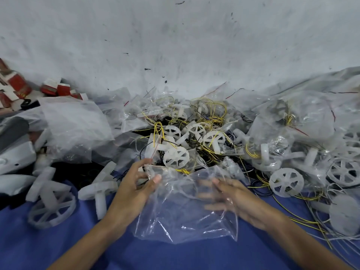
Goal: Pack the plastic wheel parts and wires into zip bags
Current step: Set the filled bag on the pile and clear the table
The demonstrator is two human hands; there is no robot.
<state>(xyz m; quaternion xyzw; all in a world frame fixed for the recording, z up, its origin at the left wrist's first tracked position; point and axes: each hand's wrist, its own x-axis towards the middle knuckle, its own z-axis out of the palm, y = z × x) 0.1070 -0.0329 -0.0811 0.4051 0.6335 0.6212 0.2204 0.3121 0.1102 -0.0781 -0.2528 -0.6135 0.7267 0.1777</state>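
**Step in hand: opening an empty bag.** The zip bag [185, 215] lies at lower centre of the frame, on the blue cloth [58, 250], and appears to hold nothing yet.

- The left hand [134, 184] pinches the bag's upper left edge between thumb and fingers.
- The right hand [233, 197] has its fingers spread and extended against the film, holding nothing else.

**Location of stock.** The wheel parts [176, 157] and yellow wires [214, 112] form a tangled pile just above the bag, at centre frame. More loose wheels [52, 207] lie at lower left.

**Next move, as judged.**
1. Separate the two layers at the bag mouth.
2. Keep one hand holding the mouth wide.
3. Use the other hand to draw a wheel and its wire free of the tangle. Snagged wires are the likely difficulty.

**Limits of view.**
- Motion blur covers the right hand. Whether it is inside the bag or behind it cannot be determined.
- The bag's zip strip is not distinguishable.
- Filled bags [292, 121] at the right are heaped and glare-covered, so their contents cannot be counted.
- Red and white boxes [17, 84] at upper left are cut off by the frame edge.
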